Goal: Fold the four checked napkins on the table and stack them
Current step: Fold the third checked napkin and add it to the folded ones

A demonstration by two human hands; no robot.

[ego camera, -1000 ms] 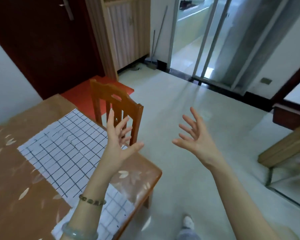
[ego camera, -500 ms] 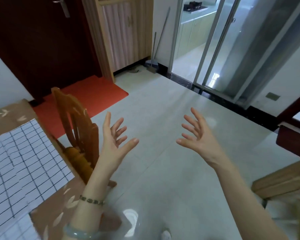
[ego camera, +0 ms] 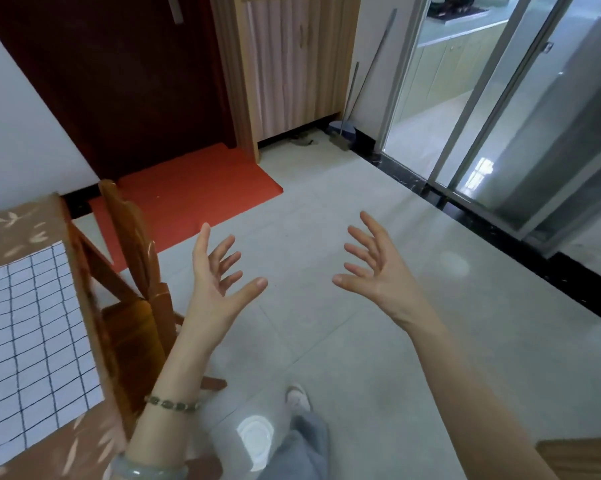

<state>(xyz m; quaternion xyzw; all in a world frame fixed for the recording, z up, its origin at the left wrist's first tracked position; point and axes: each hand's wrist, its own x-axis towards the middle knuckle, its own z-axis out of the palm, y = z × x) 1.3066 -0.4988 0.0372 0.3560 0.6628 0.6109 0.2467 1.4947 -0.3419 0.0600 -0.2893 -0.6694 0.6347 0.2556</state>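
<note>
The fingers [ego camera: 202, 244] of both hands are spread wide and grip nothing. The left hand [ego camera: 219, 282] and right hand [ego camera: 375, 271] hover side by side over the floor [ego camera: 326, 209], right of the chair [ego camera: 132, 258], seemingly raised free before reaching in. A checked napkin [ego camera: 32, 327] lies flat and unfolded on the table [ego camera: 22, 216] at the left, apart from both hands, probably laid out for folding. Any other napkins fall outside the view.

Home dining area: wooden chair [ego camera: 134, 251] left of fingers [ego camera: 203, 244], red doormat [ego camera: 195, 192] beyond, kitchen stove [ego camera: 455, 8] behind sliding glass doors [ego camera: 520, 133] far right.
</note>
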